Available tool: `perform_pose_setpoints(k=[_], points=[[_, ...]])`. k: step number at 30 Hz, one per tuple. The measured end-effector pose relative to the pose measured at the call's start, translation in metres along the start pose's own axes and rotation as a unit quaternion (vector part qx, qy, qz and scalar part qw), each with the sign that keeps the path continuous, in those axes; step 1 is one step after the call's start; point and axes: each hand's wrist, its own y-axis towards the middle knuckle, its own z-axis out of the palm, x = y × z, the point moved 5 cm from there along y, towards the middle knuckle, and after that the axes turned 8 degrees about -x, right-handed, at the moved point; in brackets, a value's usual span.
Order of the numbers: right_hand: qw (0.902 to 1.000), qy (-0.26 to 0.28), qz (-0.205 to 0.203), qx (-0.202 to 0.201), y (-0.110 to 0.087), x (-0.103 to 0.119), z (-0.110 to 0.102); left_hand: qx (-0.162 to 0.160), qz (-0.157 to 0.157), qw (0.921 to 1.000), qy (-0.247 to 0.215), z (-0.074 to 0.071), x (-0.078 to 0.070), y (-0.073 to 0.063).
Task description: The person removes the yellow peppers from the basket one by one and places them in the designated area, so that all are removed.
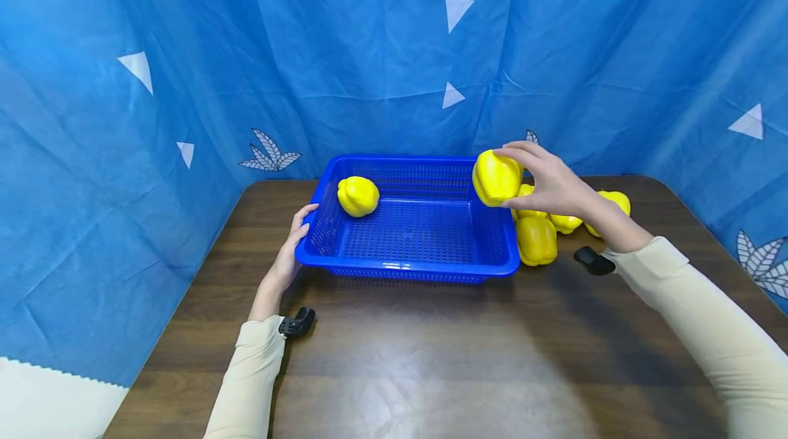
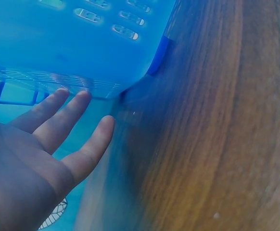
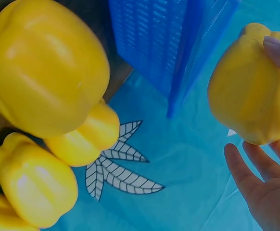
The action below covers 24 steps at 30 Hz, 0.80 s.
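My right hand point(image 1: 550, 179) grips a yellow bell pepper point(image 1: 497, 178) between thumb and fingers, above the right rim of a blue plastic basket point(image 1: 406, 267). The right wrist view shows the held bell pepper point(image 3: 250, 89) with the thumb at one end and fingertips at the other. At the basket's left rim, my left hand point(image 1: 287, 254) holds the edge. Seen from the left wrist, several of its fingers point(image 2: 65, 120) reach along the perforated outer wall. Another yellow bell pepper point(image 1: 358, 196) lies inside, near the back left corner.
Several more yellow bell peppers point(image 1: 537, 241) lie on the brown wooden table point(image 1: 394, 357) just right of the basket, partly behind the right hand. A blue patterned curtain point(image 1: 382, 49) hangs behind the table and along its sides.
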Motion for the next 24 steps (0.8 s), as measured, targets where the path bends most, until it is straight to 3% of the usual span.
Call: perform_pose_setpoints(k=[17,24], points=[[0.9991,-0.007,0.008,-0.042,-0.032,-0.019,-0.020,-0.004,-0.007,1.0000,0.003,0.000,-0.001,0.001],[0.9984,0.001,0.037,-0.043,-0.047,-0.028,-0.027,-0.005,-0.010,0.9999,0.003,0.000,-0.001,0.000]])
